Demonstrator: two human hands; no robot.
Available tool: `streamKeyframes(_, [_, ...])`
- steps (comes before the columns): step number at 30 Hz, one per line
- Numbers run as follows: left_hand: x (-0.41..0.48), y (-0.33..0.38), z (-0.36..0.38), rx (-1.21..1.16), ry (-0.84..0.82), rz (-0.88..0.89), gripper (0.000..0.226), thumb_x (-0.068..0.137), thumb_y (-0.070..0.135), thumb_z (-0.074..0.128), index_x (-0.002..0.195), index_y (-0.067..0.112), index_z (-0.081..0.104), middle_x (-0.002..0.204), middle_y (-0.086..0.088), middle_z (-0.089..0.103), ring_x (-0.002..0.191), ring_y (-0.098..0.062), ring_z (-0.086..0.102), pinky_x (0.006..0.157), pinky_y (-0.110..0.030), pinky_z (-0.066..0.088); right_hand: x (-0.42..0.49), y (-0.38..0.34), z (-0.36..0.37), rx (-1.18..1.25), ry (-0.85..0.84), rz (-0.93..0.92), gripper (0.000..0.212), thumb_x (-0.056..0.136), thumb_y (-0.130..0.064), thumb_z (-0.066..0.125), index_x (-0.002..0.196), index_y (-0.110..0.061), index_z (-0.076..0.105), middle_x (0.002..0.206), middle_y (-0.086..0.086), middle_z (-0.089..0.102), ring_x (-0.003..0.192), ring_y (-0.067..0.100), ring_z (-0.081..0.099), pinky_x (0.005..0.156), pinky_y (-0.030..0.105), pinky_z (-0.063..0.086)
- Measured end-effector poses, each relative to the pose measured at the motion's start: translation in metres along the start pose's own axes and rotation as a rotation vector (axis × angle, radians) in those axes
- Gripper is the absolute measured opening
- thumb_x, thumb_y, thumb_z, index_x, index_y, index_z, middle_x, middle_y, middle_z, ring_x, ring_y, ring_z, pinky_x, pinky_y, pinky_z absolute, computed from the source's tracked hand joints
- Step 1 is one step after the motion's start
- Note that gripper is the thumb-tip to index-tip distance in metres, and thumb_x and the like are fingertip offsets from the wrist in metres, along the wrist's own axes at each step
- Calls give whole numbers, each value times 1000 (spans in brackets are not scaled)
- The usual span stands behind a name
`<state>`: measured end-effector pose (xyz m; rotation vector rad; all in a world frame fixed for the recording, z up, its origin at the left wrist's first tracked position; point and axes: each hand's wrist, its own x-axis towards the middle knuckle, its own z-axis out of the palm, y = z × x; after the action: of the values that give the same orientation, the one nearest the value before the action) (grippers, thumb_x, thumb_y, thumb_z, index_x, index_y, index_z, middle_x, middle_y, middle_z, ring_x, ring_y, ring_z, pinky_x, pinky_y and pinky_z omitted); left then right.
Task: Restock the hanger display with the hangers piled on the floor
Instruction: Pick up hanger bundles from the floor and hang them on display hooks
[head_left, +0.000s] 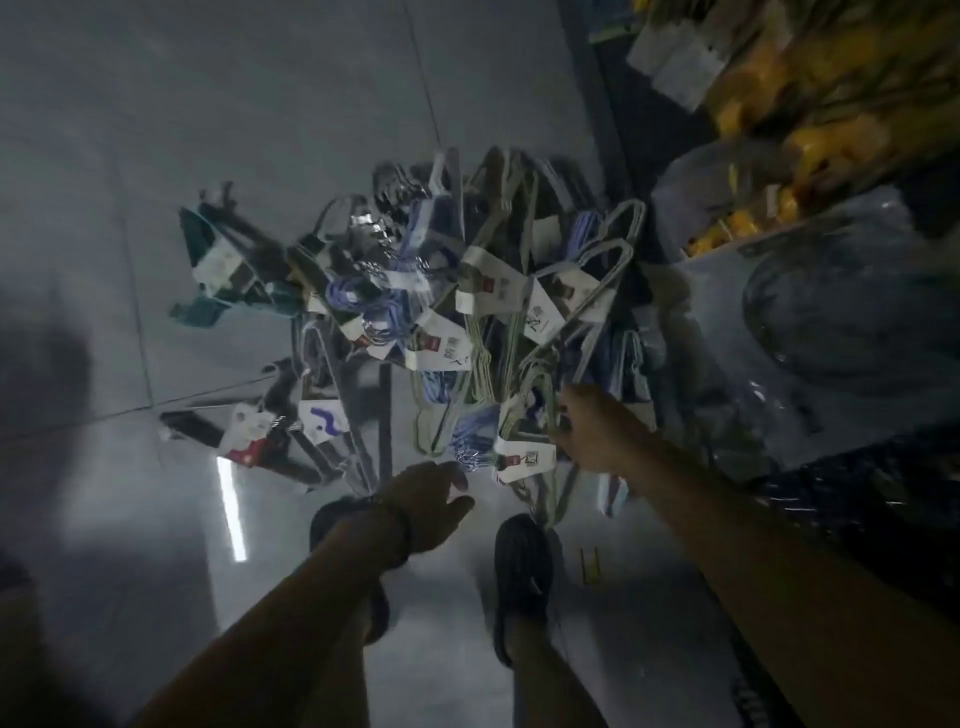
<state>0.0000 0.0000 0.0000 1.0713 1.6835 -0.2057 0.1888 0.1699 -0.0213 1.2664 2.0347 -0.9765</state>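
— Plastic, mostly: the pile of hangers (457, 312) lies spread over the grey floor (156, 156), banded in bundles with paper tags, just ahead of the person's dark shoes (522, 577).

— Which hand is nearer?

— From the head view, the right hand (597, 431). It is at the near right edge of the pile, against a pale green bundle (519, 415) with a white tag (524, 460). The picture is blurred, so I cannot tell whether its fingers have closed on anything.

— And the other?

— The left hand (431, 506) hovers just short of the pile's near edge, fingers loosely spread, holding nothing.

— How does that bundle lie?

— Its long side runs away from the person, hooks toward the feet, I think. A lift straight up by the right hand looks the likely start.

— The display?

— Not clearly in sight; only blurred yellow stock (810, 104) on shelving at the right.
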Motion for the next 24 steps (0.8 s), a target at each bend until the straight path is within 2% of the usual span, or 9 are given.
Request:
streamKeyframes(3, [79,-23,16,40,-34,-27,40,105,41,52,140,21,55,142,-9,56,128,-28,57,107,-41,49,77,14,30,-21,108,61,63,97,-18,68,151,-2,38,145,22,48,128,38,54,98,39,49])
streamKeyframes(6, [129,-42,33,-9,7,-25,41,105,40,53,142,21,53,144,-12,52,131,-32,54,109,-42,47,130,20,59,-116,187,91,77,94,-13,71,158,-11,29,159,20,37,143,40,42,110,47,44])
streamKeyframes(9, [148,-60,53,-108,147,-18,38,102,38,58,138,27,56,142,-10,47,130,-34,50,109,-45,45,153,29,89,-228,283,117,76,90,-18,73,154,-21,32,156,19,40,135,42,49,96,52,54])
streamKeyframes(12, [151,-73,65,-197,210,-34,29,100,38,60,128,33,59,136,-7,50,125,-32,52,105,-46,47,158,27,102,-195,436,98,62,89,-12,71,142,-21,40,137,20,55,117,43,61,78,49,60])
streamKeyframes(16, [151,-86,65,-160,147,3,29,99,38,62,127,33,59,136,-5,52,129,-28,53,107,-48,48,141,28,106,-191,392,43,57,91,-9,67,139,-21,38,132,26,56,113,45,61,78,54,61])
streamKeyframes(17, [150,-87,62,-164,125,12,33,97,39,64,129,32,58,137,-5,51,129,-27,53,107,-46,48,133,30,107,-166,364,18,56,92,-9,64,138,-22,36,127,27,58,109,46,62,79,56,60])
streamKeyframes(19, [145,-87,55,-253,95,8,47,91,43,73,133,32,55,137,-3,50,126,-25,54,105,-41,48,113,32,101,-141,288,-32,46,95,-9,60,136,-16,39,113,22,62,101,41,65,79,45,57])
streamKeyframes(22, [133,-83,52,-346,49,3,74,78,49,86,139,34,48,142,-2,46,130,-26,52,107,-44,48,86,28,70,-69,195,-7,31,100,-8,56,130,-6,48,93,11,59,88,32,65,64,29,42])
streamKeyframes(24, [122,-83,57,-348,30,-18,94,71,51,90,148,34,39,149,-2,39,136,-27,49,110,-48,47,75,29,46,1,185,24,29,102,-6,53,130,-7,50,90,8,60,86,30,67,62,30,43])
